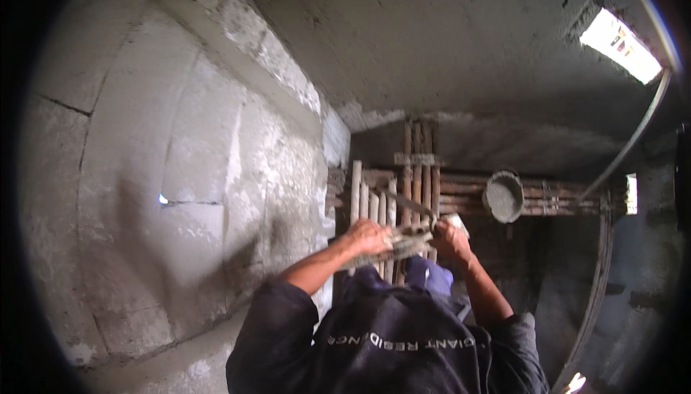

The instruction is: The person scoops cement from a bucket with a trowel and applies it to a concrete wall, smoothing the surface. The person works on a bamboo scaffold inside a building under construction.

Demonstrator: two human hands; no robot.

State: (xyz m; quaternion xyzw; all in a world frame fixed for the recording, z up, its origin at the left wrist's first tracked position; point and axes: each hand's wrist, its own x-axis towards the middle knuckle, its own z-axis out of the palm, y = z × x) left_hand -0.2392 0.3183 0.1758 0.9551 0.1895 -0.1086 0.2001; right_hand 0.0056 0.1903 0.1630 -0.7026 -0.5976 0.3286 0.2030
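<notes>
In front of my body, my left hand [369, 236] is closed on the near-left end of a mortar-caked flat board [400, 249]. My right hand [451, 240] grips a trowel at the right end of that board. The trowel's narrow grey blade [412, 204] points away to the left, above the poles. A small pale block-like piece [458, 224] shows just beyond my right hand; whether I hold it too is unclear. Both hands are close together at waist height, and the palms are hidden.
Long poles [416, 167] form a platform beneath me. A round bucket [503, 197] with grey content stands on crosswise poles to the right. A rough block wall [201, 127] rises at left, a grey plastered wall [425, 41] ahead. A curved pipe [637, 138] runs down the right.
</notes>
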